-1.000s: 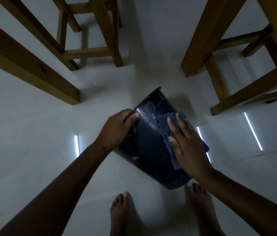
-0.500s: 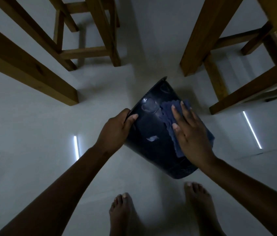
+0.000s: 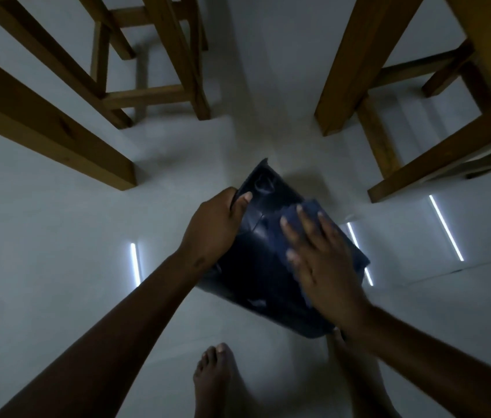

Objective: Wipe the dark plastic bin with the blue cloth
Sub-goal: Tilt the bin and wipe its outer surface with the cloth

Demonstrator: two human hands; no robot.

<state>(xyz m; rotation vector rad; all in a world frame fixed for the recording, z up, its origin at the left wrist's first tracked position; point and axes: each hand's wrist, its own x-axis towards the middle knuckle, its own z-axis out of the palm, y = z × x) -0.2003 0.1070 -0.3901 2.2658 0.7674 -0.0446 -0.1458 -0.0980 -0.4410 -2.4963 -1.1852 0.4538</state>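
The dark plastic bin (image 3: 261,267) is held tilted above the pale floor in the middle of the view, its outer wall facing me. My left hand (image 3: 212,227) grips its far left rim, thumb on the outside. My right hand (image 3: 321,260) lies flat, fingers spread, pressing the blue cloth (image 3: 355,254) against the bin's right side. Most of the cloth is hidden under the hand; its edges show beyond the fingertips and at the right.
Wooden furniture legs stand at the back left (image 3: 57,128) and back right (image 3: 349,64), with a stool frame (image 3: 153,95) behind. My bare feet (image 3: 217,378) are on the glossy floor below the bin. Bright light strips reflect in the tiles (image 3: 446,227).
The bin has shifted slightly and lowered in view. My right hand slid the cloth up the bin's side and then back down toward me. My left hand keeps its grip on the rim.
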